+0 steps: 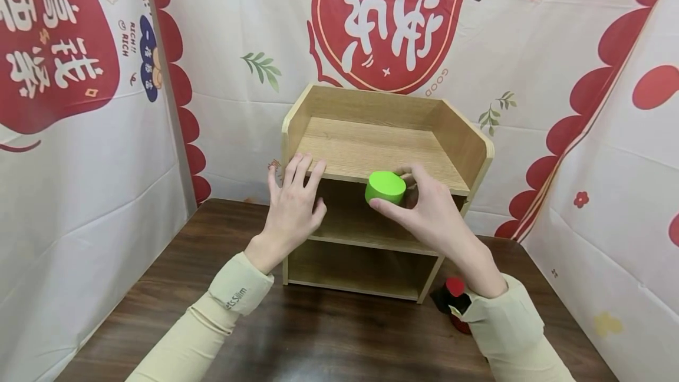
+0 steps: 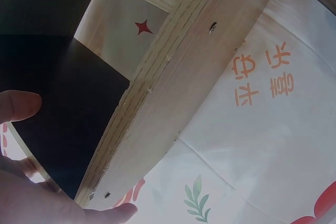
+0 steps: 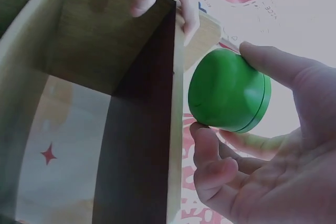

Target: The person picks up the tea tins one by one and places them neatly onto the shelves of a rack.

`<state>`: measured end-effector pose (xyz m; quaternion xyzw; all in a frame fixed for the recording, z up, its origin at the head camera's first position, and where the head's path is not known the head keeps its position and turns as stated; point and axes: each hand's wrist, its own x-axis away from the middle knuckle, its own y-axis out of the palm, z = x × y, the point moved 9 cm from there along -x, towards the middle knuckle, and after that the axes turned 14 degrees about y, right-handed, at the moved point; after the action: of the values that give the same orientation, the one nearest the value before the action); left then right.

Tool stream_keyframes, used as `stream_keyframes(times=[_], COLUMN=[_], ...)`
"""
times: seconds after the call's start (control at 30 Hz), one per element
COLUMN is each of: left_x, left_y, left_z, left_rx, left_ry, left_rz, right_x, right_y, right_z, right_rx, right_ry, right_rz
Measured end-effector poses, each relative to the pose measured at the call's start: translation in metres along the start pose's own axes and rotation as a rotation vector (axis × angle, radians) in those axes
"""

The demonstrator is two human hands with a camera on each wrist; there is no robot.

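My right hand [image 1: 437, 208] pinches a bright green round lidded container [image 1: 386, 187] between thumb and fingers. It is upright in front of the front edge of the top board of a small wooden shelf unit [image 1: 371, 140]. A seam runs round the container near its lid end in the right wrist view. My left hand [image 1: 292, 208] grips that unit's top board at its front left corner. Its fingers [image 1: 303, 170] lie over the board, and the thumb [image 2: 21, 106] reaches below it into the upper compartment.
A dark brown wooden table [image 1: 239, 335] carries the shelf unit, whose compartments face me. A dark bottle with a red cap [image 1: 454, 286] stands right of the unit, partly hidden by my right cuff. Printed white cloth [image 1: 223, 122] hangs behind and at both sides.
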<state>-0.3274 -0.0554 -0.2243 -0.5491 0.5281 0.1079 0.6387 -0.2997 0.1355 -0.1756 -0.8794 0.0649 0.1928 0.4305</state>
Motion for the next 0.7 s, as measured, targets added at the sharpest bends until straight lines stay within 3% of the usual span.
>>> stream_keyframes(times=[0.23, 0.7], left_x=[0.001, 0.001], left_y=[0.000, 0.001], left_z=[0.000, 0.000], left_rx=[0.011, -0.004], left_ry=[-0.001, 0.005], left_rz=[0.009, 0.006], right_x=[-0.019, -0.052], right_y=[-0.002, 0.022], right_z=[-0.015, -0.019], right_rx=[-0.042, -0.067], right_ry=[-0.012, 0.049], right_rz=[0.031, 0.011])
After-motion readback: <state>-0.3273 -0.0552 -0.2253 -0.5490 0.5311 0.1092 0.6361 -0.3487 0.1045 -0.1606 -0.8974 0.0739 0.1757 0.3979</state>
